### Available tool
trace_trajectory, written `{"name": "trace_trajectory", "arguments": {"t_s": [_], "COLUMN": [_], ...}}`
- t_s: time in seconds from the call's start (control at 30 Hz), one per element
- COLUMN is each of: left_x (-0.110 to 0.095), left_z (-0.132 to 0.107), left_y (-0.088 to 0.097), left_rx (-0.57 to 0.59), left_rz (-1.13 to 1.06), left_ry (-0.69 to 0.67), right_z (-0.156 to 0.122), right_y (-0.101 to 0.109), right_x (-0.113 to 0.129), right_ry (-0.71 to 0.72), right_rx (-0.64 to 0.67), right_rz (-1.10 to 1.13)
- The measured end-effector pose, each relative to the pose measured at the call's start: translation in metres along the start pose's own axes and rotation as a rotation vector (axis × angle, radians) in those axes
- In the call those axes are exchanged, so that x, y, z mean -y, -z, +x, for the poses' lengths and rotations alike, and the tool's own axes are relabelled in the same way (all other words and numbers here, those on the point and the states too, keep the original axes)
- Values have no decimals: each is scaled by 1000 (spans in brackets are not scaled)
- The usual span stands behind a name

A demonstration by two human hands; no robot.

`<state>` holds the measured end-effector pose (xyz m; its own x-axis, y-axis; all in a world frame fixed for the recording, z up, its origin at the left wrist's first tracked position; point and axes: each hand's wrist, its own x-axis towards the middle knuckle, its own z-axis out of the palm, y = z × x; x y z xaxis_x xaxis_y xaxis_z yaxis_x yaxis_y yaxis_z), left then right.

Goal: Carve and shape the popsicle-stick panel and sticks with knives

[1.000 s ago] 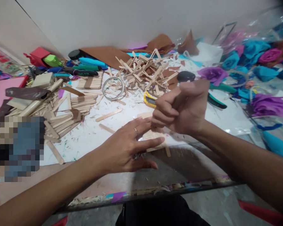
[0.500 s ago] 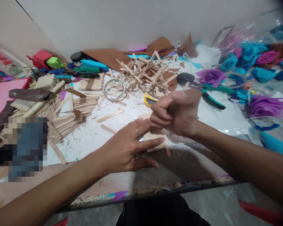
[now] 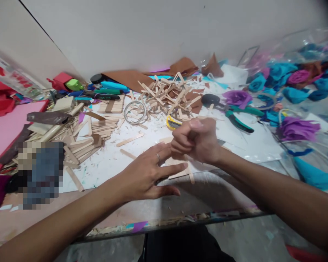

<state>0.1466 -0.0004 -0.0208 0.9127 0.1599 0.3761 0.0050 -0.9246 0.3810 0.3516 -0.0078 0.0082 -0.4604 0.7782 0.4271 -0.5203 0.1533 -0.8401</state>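
My left hand (image 3: 149,174) lies flat with its fingers spread, pressing on a small panel of joined popsicle sticks (image 3: 180,168) near the table's front edge. A ring shows on one finger. My right hand (image 3: 196,140) is curled into a fist right above the panel's far side; whatever its fingers grip is hidden. A yellow utility knife (image 3: 172,123) lies just behind the fist.
Loose popsicle sticks (image 3: 164,94) are heaped at the back, stacked sticks (image 3: 98,127) at the left. A tape ring (image 3: 135,112), green-handled pliers (image 3: 235,116), purple and blue paper flowers (image 3: 284,83), brown felt (image 3: 131,77) and pink sheets (image 3: 6,127) crowd the table. Wood shavings cover the white sheet (image 3: 109,160).
My right hand has come down and left from a raised position to just above the stick panel, closing tighter. My left hand stays pressed on the panel. The view has tilted slightly.
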Motion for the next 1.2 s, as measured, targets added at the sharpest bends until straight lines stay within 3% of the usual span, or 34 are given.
{"name": "trace_trajectory", "arguments": {"t_s": [0.1, 0.23, 0.33, 0.5, 0.83, 1.2], "left_x": [0, -1, -1, 0, 2, 1], "left_z": [-1, 0, 1, 0, 0, 0], "left_y": [0, 1, 1, 0, -1, 0], "left_rx": [18, 45, 24, 34, 39, 48], "left_rz": [18, 16, -21, -4, -22, -25], "left_ry": [27, 54, 36, 21, 20, 38], "right_z": [-1, -3, -6, -12, -8, -3], "right_y": [-3, -1, 7, 16, 18, 12], "right_x": [21, 37, 27, 12, 11, 10], "right_ry": [31, -33, -46, -90, -97, -152], "right_rx": [35, -12, 105, 109, 173, 29], "right_rz": [-7, 22, 20, 51, 74, 118]}}
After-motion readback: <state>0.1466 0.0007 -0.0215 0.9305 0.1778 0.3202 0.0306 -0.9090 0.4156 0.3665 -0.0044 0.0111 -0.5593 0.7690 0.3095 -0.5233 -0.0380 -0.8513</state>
